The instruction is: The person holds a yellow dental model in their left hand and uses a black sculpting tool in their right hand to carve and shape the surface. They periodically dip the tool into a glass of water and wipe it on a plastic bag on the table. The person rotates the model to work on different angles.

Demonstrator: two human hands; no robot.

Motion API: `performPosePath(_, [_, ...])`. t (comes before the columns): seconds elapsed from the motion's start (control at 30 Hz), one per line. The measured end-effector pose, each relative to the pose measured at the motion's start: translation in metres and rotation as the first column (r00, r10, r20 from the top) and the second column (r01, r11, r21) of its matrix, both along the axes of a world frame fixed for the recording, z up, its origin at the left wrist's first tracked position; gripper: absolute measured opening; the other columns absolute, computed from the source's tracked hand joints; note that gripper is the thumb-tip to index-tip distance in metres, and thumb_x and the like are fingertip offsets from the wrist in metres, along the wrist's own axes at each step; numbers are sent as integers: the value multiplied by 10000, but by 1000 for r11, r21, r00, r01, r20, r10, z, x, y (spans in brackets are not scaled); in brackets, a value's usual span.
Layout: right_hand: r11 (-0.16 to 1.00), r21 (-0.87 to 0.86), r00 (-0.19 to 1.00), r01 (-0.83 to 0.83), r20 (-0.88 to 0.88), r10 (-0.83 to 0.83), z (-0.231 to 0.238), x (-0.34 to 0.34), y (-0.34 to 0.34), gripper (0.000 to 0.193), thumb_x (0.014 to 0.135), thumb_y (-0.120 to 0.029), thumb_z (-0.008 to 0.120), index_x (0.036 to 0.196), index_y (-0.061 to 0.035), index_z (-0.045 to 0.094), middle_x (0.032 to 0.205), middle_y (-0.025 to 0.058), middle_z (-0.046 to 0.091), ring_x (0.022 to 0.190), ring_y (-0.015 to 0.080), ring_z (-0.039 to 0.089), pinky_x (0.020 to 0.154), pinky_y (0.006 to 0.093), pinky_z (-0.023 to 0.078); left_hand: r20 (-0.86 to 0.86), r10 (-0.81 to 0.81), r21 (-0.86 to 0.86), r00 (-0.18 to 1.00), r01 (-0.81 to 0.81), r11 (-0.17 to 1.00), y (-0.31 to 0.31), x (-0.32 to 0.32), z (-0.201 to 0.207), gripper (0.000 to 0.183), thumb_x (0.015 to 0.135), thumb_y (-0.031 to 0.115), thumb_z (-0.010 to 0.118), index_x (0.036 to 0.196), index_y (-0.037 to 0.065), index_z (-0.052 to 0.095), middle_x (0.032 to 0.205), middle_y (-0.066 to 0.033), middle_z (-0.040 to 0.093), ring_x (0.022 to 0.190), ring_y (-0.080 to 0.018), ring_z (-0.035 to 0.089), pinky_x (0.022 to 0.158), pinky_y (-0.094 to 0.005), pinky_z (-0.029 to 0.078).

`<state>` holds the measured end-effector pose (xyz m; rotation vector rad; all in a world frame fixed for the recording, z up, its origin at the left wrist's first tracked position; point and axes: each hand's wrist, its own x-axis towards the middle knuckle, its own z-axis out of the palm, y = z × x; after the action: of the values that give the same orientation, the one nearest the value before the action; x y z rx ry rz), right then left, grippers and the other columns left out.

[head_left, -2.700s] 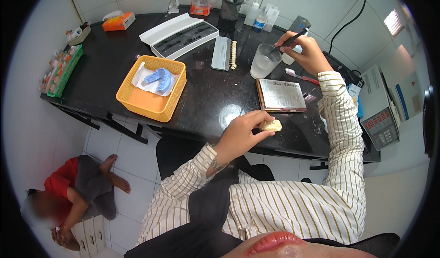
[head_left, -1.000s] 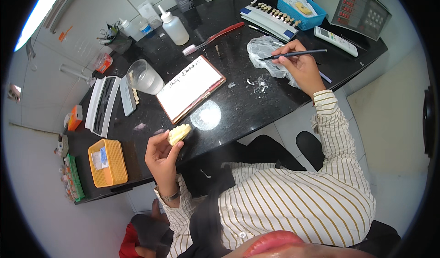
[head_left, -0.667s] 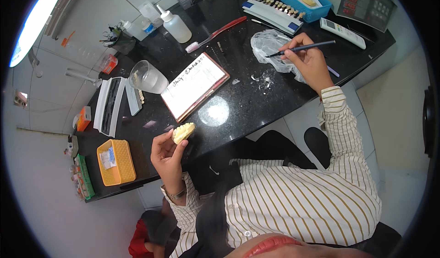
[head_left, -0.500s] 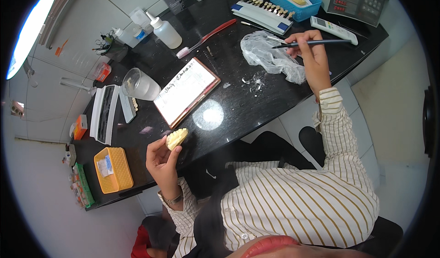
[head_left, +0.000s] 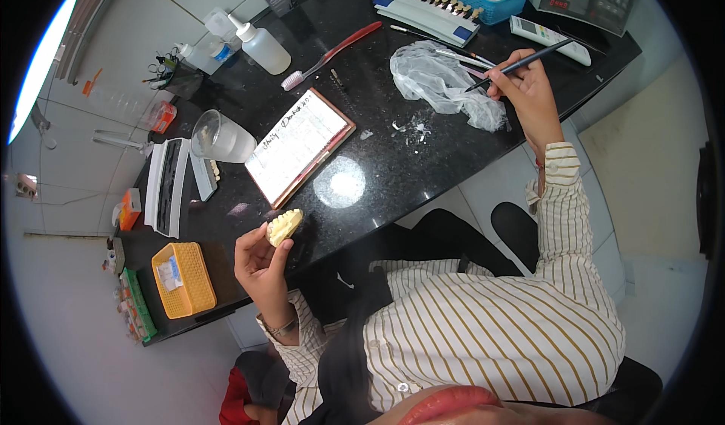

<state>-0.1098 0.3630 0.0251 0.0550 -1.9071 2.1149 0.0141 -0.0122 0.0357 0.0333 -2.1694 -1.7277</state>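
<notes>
Cream-coloured dental cast [head_left: 285, 226] sits pinched in the left hand [head_left: 260, 266] over the desk [head_left: 377, 176] edge, well apart from the right hand [head_left: 525, 92], whose grip holds a thin brush [head_left: 521, 64] angled toward the crumpled plastic bag [head_left: 442, 85].

One fisheye camera on my head looks steeply down. It takes in my lap and the black counter [head_left: 377, 168] close ahead.

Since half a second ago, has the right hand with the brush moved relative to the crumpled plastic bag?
Yes. The right hand with the brush has slid from above the crumpled plastic bag to its right end, nearer the counter edge.
</notes>
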Motion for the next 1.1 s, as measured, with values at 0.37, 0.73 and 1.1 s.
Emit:
performPosePath(0.37, [1000, -9, 998, -2, -58, 1, -4, -2, 2, 184, 845, -40, 543, 952, -37, 393, 843, 113, 584, 684, 118, 576, 613, 220, 462, -7, 18, -13, 1000, -18, 1000, 2, 0, -1, 321, 722, -96, 638, 1003, -22, 502, 975, -131, 583, 933, -189, 590, 807, -262, 480])
performPosePath(0.73, [991, 137, 998, 2, -56, 6, -1, 2, -6, 155, 848, -32, 534, 937, -28, 406, 860, 140, 587, 746, 141, 611, 671, 241, 497, -12, 36, -22, 999, -36, 999, 1, 0, -4, 320, 723, -89, 642, 1002, -19, 505, 972, -125, 578, 932, -191, 590, 797, -258, 483])
performPosePath(1.1, [994, 88, 996, 61, -69, -55, 2, 2, -9, 178, 840, -58, 567, 873, -23, 395, 747, 114, 555, 659, 184, 637, 554, 239, 530, -1, 55, -27, 998, -55, 998, 2, 0, -2, 325, 713, -85, 654, 996, -21, 509, 962, -106, 563, 919, -184, 589, 785, -252, 482])
